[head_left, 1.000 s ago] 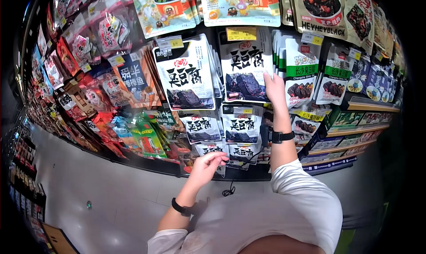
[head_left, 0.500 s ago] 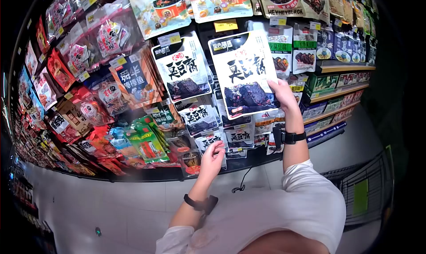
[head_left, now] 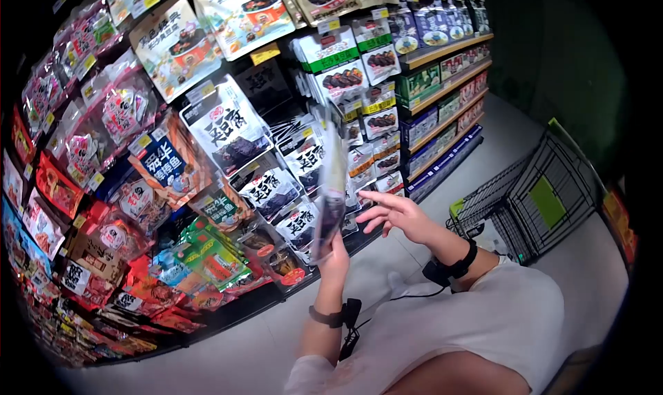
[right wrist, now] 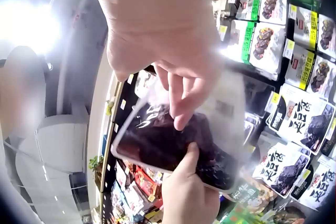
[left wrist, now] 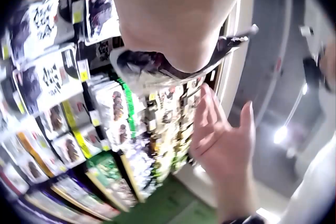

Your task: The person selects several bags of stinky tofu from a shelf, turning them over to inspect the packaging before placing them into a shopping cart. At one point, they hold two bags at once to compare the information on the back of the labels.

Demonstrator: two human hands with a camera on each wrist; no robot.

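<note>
A snack pouch point(head_left: 332, 188) with dark food printed on its front is seen almost edge-on in the head view. My left hand point(head_left: 334, 259) grips it by the bottom edge. The right wrist view shows the pouch point(right wrist: 149, 137) more squarely, with the left thumb pressed on its dark printed face. To the right of the pouch is my right hand point(head_left: 400, 217), its fingers spread and holding nothing. Seen from the left wrist, the right hand point(left wrist: 223, 142) has its palm exposed and thumb out.
Hanging white-and-black pouches point(head_left: 231, 129) fill the rack ahead, with green-banded pouches point(head_left: 338, 70) beside them. Boxed goods line wooden-edged shelves point(head_left: 449, 84) to the right. A black wire shopping cart point(head_left: 528, 195) stands on the floor at right.
The right hand pulled the pouch off the rack and then let it go; the left hand now holds it. The pouch has turned edge-on, and the head view has swung right, revealing the cart.
</note>
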